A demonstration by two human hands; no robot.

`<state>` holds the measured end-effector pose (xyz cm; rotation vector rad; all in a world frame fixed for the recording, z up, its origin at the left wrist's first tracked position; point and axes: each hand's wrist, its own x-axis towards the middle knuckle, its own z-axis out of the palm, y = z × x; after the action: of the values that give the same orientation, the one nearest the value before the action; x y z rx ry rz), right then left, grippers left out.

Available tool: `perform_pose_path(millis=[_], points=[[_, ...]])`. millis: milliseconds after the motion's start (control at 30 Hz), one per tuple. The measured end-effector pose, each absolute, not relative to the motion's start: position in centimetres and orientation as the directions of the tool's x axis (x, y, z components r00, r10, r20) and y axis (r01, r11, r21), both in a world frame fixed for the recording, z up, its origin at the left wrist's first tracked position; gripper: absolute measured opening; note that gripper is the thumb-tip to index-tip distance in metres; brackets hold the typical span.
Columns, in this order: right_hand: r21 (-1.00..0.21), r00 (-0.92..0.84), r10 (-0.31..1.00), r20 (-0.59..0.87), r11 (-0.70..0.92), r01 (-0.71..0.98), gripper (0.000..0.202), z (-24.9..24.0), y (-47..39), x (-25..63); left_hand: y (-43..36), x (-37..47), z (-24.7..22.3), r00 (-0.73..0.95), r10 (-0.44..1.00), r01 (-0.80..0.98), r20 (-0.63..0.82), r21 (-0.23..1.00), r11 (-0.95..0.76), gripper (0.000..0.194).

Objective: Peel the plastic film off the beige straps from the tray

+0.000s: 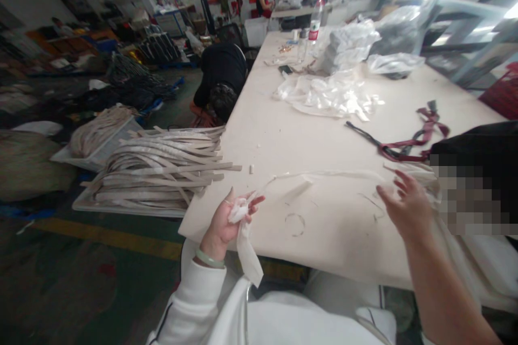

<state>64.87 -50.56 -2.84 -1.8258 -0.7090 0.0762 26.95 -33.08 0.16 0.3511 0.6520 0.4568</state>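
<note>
My left hand is palm up at the table's near edge, with a bunched white fabric strip in it. The fingers curl loosely around the bunch, and one end hangs down in front of my white jacket. A thin, pale, blurred strip stretches across the tabletop from near my left hand towards my right. My right hand hovers over the right side of the table, its fingers bent and apart, with nothing visible in them. Pale strips lie just beyond it, partly hidden by the hand.
Many flat beige straps fill a tray left of the table. A person bends low by the table's left edge; another sits close at right. Dark red and black straps, plastic bags and a bottle lie farther back.
</note>
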Motion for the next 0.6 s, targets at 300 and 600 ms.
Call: perform_pose_path(millis=[300,600], points=[[-0.943,0.287,0.958,-0.017,-0.11,0.314,0.033,-5.2,-48.8,53.7,-34.3,27.0,-0.8,0.672,0.611,-0.051,-0.419,0.797,0.602,0.072],[-0.797,0.128,0.918,-0.376,-0.25,-0.55,0.046,-5.1,-45.8,47.1,-37.7,29.9,-0.1,0.813,0.553,0.223,-0.182,0.975,-0.007,0.027]])
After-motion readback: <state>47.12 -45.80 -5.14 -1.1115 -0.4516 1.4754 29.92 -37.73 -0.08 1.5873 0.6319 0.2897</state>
